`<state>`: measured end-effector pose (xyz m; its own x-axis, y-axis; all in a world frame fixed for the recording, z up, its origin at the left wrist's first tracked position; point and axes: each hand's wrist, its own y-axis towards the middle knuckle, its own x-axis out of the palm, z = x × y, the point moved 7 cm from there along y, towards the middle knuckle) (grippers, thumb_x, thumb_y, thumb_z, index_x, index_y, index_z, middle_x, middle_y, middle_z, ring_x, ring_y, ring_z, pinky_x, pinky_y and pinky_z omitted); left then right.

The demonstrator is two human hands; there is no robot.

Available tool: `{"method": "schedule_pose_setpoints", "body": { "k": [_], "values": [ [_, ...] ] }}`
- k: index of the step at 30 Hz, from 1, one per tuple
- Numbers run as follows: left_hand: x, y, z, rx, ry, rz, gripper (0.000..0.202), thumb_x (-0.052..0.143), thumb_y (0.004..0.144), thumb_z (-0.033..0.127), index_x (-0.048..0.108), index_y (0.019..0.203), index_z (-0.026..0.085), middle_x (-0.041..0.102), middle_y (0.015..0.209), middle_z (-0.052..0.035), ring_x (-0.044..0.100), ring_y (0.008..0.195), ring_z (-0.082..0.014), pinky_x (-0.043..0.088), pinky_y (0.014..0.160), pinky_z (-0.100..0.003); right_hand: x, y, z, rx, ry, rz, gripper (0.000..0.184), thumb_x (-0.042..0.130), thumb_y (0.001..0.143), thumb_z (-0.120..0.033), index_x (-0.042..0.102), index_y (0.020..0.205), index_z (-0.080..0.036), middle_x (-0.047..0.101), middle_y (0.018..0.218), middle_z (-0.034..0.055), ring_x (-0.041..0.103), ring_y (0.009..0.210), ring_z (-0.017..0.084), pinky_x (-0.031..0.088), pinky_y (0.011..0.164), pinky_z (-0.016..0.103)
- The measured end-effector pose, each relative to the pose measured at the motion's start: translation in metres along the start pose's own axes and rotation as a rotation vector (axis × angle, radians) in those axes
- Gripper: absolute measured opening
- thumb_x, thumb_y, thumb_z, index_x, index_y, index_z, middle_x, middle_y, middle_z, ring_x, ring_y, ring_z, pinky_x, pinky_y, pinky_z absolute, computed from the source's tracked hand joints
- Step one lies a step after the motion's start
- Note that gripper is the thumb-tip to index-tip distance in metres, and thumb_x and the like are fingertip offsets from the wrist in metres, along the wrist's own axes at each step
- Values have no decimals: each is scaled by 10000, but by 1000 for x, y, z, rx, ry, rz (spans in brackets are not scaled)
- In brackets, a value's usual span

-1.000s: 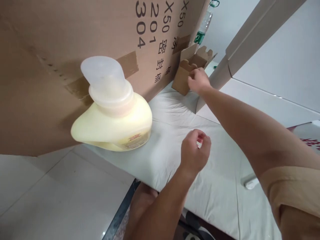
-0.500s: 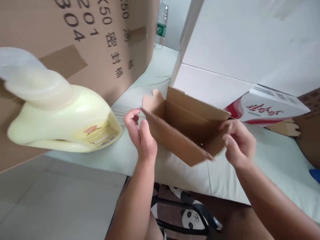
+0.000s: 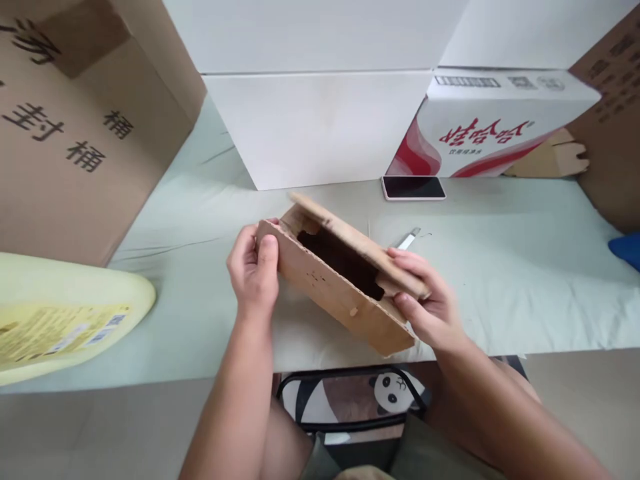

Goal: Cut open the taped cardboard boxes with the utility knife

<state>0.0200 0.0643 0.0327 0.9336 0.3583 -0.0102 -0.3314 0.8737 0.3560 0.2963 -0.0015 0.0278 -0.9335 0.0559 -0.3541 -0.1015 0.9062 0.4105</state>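
A small brown cardboard box is held between my two hands, tilted over the pale green cloth. My left hand grips its left end, with the thumb on the near wall. At the right end, my right hand pinches a flap, fingers on the top and thumb below. The top flap stands partly raised, and a dark gap shows the inside. Just behind my right hand lies a utility knife, its handle partly hidden by the fingers.
A phone lies by the white carton and the red-and-white box. On the left are a large carton and a pale yellow jug. A panda-print item sits below the cloth's front edge.
The box has turned so its near wall faces me, and its opening has narrowed under the flap. My left hand has closed on its left end. My view has swung right.
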Motion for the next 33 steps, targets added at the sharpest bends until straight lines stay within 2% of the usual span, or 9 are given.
{"method": "schedule_pose_setpoints", "body": {
  "k": [2, 5, 8, 11, 15, 22, 28, 33],
  "values": [
    [7, 0, -4, 0, -28, 19, 360, 729, 905, 582, 739, 954, 226, 728, 914, -40, 720, 1059, -247, 581, 981, -370, -4, -4, -5, -106, -14, -56, 348, 651, 982, -419, 665, 1330, -428, 694, 1407, 75, 683, 1335, 341, 595, 1095, 569],
    [18, 2, -10, 22, -56, 2, 329, 754, 906, 517, 757, 1093, 246, 760, 1114, -46, 721, 1154, -243, 567, 1058, -386, -8, -9, -5, -152, 8, -98, 386, 586, 1019, -530, 668, 1359, -368, 679, 1427, 111, 663, 1370, 348, 586, 1122, 578],
    [24, 6, -10, 92, -28, -63, 284, 755, 906, 480, 785, 1110, 285, 751, 1293, -38, 691, 1272, -260, 542, 1139, -422, -10, -11, -6, -184, 55, -114, 332, 572, 1048, -426, 681, 1334, -300, 671, 1434, 125, 647, 1394, 325, 576, 1147, 548],
    [25, 9, -7, 154, 16, -127, 159, 728, 933, 391, 834, 1021, 312, 781, 1251, -14, 701, 1252, -250, 523, 1176, -443, -10, -9, -9, -213, 104, -122, 292, 611, 1034, -334, 683, 1310, -268, 664, 1438, 128, 642, 1399, 300, 559, 1180, 498],
    [21, 10, -4, 181, 45, -141, 172, 703, 936, 306, 865, 993, 320, 807, 1195, 0, 723, 1197, -240, 543, 1147, -443, -9, -6, -10, -218, 129, -133, 279, 622, 1030, -334, 690, 1293, -269, 671, 1423, 126, 656, 1376, 311, 555, 1185, 515],
    [21, 8, -8, 172, 61, -166, 181, 680, 987, 418, 835, 1062, 362, 771, 1264, 12, 694, 1284, -251, 508, 1201, -454, -7, -8, -7, -249, 155, -114, 320, 711, 970, -377, 695, 1275, -282, 659, 1434, 119, 638, 1393, 338, 549, 1185, 544],
    [17, 5, -8, 165, 56, -172, 198, 664, 997, 411, 833, 1089, 367, 753, 1290, 2, 677, 1310, -263, 488, 1228, -467, -4, -6, -8, -289, 174, -146, 346, 737, 950, -377, 693, 1281, -284, 655, 1439, 109, 632, 1403, 320, 520, 1227, 523],
    [13, 5, -7, 165, 73, -194, 198, 671, 991, 365, 836, 1099, 382, 759, 1310, 14, 681, 1309, -249, 492, 1223, -456, -2, -4, -12, -344, 129, -160, 292, 695, 974, -392, 701, 1235, -262, 682, 1397, 119, 664, 1362, 316, 515, 1233, 549]
  ]
}}
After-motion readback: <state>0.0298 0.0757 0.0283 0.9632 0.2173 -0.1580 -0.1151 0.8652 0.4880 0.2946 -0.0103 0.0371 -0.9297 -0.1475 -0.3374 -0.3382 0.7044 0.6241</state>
